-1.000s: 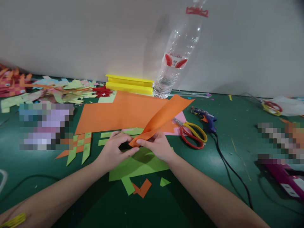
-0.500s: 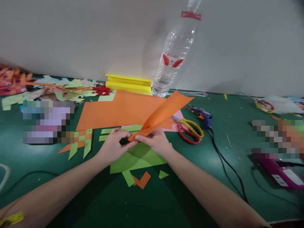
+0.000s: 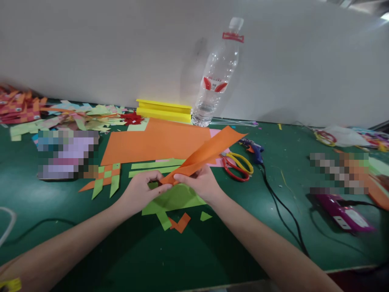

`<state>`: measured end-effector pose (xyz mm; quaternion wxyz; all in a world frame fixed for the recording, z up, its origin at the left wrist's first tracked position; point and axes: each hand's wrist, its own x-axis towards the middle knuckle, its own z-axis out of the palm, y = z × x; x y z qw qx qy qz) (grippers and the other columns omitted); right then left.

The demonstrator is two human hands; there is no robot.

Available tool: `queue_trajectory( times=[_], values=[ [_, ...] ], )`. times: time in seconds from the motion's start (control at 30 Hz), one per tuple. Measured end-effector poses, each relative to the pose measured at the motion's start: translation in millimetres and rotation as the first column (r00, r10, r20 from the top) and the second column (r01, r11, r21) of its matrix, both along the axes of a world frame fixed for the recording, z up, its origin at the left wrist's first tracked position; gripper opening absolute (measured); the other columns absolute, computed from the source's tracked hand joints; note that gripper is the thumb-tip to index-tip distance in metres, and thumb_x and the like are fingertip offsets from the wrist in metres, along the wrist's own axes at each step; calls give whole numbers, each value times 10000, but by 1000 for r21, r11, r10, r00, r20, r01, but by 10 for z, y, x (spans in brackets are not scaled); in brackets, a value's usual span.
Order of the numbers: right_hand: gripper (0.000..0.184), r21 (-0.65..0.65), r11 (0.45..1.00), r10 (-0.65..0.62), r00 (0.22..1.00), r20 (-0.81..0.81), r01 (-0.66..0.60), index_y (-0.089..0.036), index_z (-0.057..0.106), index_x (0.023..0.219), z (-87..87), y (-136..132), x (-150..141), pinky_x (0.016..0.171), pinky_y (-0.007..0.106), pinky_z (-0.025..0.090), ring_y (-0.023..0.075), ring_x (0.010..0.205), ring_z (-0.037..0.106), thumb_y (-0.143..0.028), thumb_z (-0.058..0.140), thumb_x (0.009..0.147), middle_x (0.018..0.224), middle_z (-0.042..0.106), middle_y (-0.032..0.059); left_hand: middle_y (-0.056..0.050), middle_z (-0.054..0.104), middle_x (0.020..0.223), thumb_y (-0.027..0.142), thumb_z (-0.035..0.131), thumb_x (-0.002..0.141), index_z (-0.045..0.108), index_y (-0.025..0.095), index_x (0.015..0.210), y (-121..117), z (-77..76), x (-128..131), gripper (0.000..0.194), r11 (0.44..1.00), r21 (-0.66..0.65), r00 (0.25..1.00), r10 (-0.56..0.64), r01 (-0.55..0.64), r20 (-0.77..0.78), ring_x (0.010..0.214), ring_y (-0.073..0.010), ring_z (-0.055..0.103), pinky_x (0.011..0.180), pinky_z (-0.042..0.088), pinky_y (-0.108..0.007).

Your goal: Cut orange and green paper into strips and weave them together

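A sheet of orange paper (image 3: 209, 148), partly folded over, is held in the air at the middle of the view. My left hand (image 3: 141, 190) pinches its near left corner between thumb and fingers. Close beside it, my right hand (image 3: 199, 182) grips the same sheet, thumb on top and the other fingers hidden behind. Below the hands lies a green paper piece (image 3: 173, 200), with small green and orange scraps in front of it. Behind them are green paper strips (image 3: 152, 165) and a large flat orange sheet (image 3: 130, 144).
Scissors (image 3: 238, 166) with red and yellow handles and a blue glue gun (image 3: 255, 150) lie to the right. A plastic bottle (image 3: 214, 85) stands by the wall beside folded yellow paper (image 3: 164, 111). A woven paper piece (image 3: 107, 176) is at left, a purple power strip (image 3: 343, 213) at right.
The camera view has shifted slightly, showing more of the wall top and the table's near edge. The orange sheet's raised flap sits lower and looks narrower; both hands keep hold of it.
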<state>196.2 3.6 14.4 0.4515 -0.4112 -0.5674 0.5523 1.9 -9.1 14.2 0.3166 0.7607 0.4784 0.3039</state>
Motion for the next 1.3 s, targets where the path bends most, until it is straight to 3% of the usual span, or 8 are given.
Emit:
queue_trajectory(
  times=[0.13,0.47,0.77,1.3],
  values=[
    [158,-20,992,-122,992,-26,122,-216,663,672,-48,1,1,672,325,574,171,678,676,-286,789,609,711,717,9,17,605,627,439,604,815,583,178,668,32,-25,-20,301,1000,-10,999,29,-29,33,581,-137,549,539,411,-239],
    [215,-45,972,-219,960,174,230,-224,621,596,-65,-87,36,588,329,567,172,582,625,-376,773,604,595,647,-4,18,602,613,420,615,814,601,182,662,60,-99,-53,283,994,-108,998,-16,22,55,565,-130,563,513,427,-216],
    [172,-11,981,-184,952,245,192,-237,689,674,-172,-56,88,589,311,562,175,623,648,-380,779,641,645,674,0,31,581,586,417,619,806,599,200,648,71,-85,-56,269,992,-122,999,-21,25,38,539,-129,540,485,393,-217],
    [227,-10,974,-215,944,250,225,-206,651,625,-124,-75,48,575,300,549,161,590,627,-394,778,621,604,649,-2,28,524,619,407,572,826,528,183,675,56,-82,-37,273,989,-142,999,-36,41,32,580,-130,501,525,380,-218]
  ],
)
